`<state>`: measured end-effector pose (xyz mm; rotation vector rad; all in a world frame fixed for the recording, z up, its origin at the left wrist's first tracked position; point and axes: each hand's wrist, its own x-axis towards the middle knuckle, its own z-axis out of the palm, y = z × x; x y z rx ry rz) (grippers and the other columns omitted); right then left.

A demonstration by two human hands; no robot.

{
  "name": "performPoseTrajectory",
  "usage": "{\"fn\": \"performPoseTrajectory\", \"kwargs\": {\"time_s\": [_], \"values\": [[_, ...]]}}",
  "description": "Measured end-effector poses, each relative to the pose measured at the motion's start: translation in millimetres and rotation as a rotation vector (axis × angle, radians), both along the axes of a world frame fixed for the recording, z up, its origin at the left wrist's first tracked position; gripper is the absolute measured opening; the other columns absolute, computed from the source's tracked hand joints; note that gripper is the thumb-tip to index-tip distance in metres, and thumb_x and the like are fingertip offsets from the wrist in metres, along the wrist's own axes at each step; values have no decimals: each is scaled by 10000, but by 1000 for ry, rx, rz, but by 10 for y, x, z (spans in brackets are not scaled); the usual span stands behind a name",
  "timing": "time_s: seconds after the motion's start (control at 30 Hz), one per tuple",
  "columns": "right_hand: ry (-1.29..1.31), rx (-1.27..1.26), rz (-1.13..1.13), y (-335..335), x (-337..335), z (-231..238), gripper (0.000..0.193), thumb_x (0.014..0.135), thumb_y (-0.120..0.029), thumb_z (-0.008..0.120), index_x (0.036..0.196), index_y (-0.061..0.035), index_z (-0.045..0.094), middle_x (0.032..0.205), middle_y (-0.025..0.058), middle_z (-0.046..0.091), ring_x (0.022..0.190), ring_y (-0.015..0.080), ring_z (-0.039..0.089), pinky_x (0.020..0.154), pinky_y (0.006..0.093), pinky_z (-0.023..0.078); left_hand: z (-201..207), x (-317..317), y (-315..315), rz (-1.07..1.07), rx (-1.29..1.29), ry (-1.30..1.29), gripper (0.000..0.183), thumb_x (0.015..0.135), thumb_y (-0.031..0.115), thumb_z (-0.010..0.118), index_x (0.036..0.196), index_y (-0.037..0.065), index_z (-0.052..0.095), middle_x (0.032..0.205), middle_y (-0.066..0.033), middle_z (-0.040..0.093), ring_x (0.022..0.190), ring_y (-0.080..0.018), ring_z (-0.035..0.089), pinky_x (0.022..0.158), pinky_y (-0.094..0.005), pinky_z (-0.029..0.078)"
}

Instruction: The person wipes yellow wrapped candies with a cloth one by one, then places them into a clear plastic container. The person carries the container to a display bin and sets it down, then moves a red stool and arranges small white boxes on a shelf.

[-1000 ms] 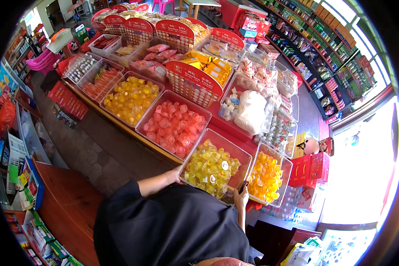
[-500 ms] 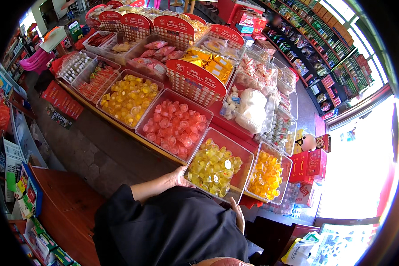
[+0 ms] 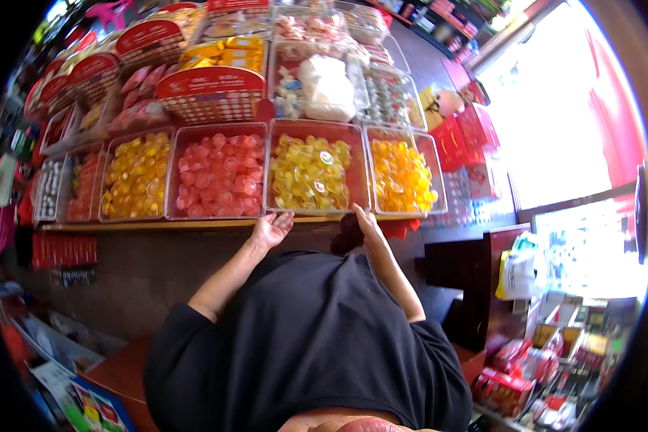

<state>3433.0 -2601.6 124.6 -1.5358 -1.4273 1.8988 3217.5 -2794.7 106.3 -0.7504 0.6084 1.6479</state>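
Note:
A clear plastic bin of yellow-green jelly cups (image 3: 311, 173) sits in the front row. Just below its front left corner is my left hand (image 3: 272, 230), palm turned up, fingers stretched out and holding nothing. My right hand (image 3: 367, 222) is at the bin's front right corner, fingertips close to the rim. A dark maroon, cloth-like bundle (image 3: 348, 235) hangs on the inner side of that hand and seems gripped in it. Bins of red jelly cups (image 3: 221, 173) and orange-yellow jelly cups (image 3: 402, 176) flank the yellow-green one.
More bins stand leftward, including one of golden jelly cups (image 3: 137, 175). Behind are a red-topped basket of yellow packets (image 3: 212, 93) and a bin with a white bag (image 3: 327, 86). Red boxes (image 3: 468, 137) stand to the right. A wooden table edge (image 3: 230, 225) runs below the front row.
My view has turned to face the row squarely. Both hands were on the yellow-green bin; my left hand has let go, and the maroon bundle now shows by my right hand.

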Motion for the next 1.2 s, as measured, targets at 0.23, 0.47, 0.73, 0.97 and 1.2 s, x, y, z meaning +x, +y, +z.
{"fn": "performPoseTrajectory", "kwargs": {"time_s": [0.23,0.47,0.73,0.97,1.2], "values": [[-132,144,-67,5,-11,-265,326,802,-324,516,695,-20,562,580,25,498,518,133,450,461,325,348,26,-22,9,-136,180,-10,323,906,120,358,1204,-4,368,1211,-187,530,1069,-315,565,801,-453,480],[22,-16,-121,-104,1,-115,376,807,-433,576,805,-58,605,644,25,565,541,153,536,489,317,421,239,-24,183,-395,45,227,551,818,398,554,1229,71,384,980,-193,633,858,-283,644,650,-445,510],[-33,72,-123,-118,-85,1,310,810,-347,592,663,-79,539,604,-9,475,512,100,404,465,283,344,-217,-74,379,-499,-141,273,251,841,207,447,969,20,556,837,-110,672,767,-206,659,664,-449,497],[-204,62,15,-75,14,144,296,784,-340,572,815,-46,591,732,39,546,637,136,507,568,304,428,-130,88,233,-435,-96,250,227,831,183,474,970,14,533,816,-106,647,731,-212,648,673,-476,499],[-72,67,236,-4,284,23,598,852,-538,517,1012,28,628,886,60,611,840,124,529,736,289,433,-254,95,205,-458,-91,298,198,784,226,551,940,104,543,862,-89,638,809,-236,637,638,-459,502]]}}
